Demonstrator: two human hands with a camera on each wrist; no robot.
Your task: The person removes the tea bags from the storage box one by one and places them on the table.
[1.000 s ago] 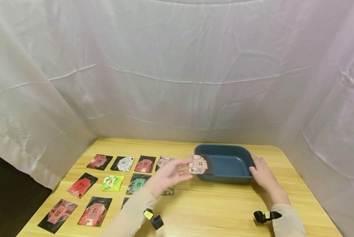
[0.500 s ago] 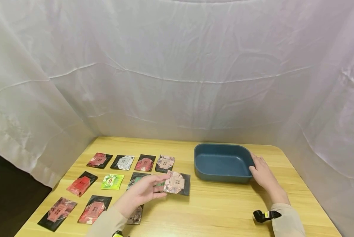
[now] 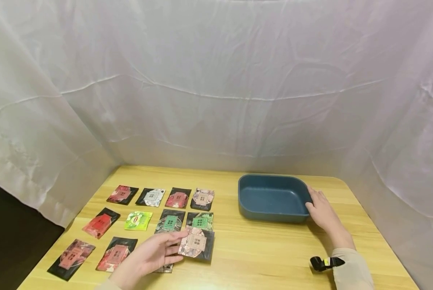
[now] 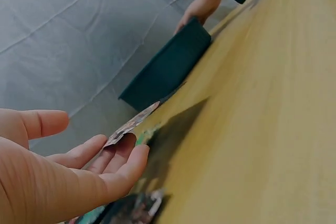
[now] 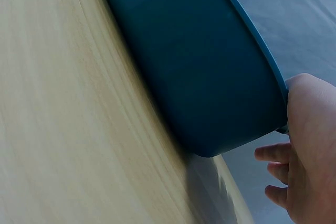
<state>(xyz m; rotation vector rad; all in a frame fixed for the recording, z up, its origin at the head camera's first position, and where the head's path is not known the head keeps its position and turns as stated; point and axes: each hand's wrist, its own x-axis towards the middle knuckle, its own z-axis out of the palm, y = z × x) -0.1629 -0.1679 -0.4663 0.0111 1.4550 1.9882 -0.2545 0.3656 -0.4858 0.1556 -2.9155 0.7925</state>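
Note:
In the head view my left hand pinches a tea sachet, pink floral and black, by its left edge. The left wrist view shows this sachet raised and tilted at the fingertips, casting a shadow on the wood. Beneath it are a green-labelled sachet and a partly hidden one. My right hand rests at the right end of a dark blue bin, thumb by the rim. In the right wrist view its other fingers stand apart from the bin wall.
Several more tea sachets lie in rows on the left of the wooden table, among them a bright green one and a white-and-black one. Pale curtains enclose the back and sides.
My left hand has carried the pinched sachet from over the bin's left edge down and left, over the near sachets. The right hand has stayed at the bin.

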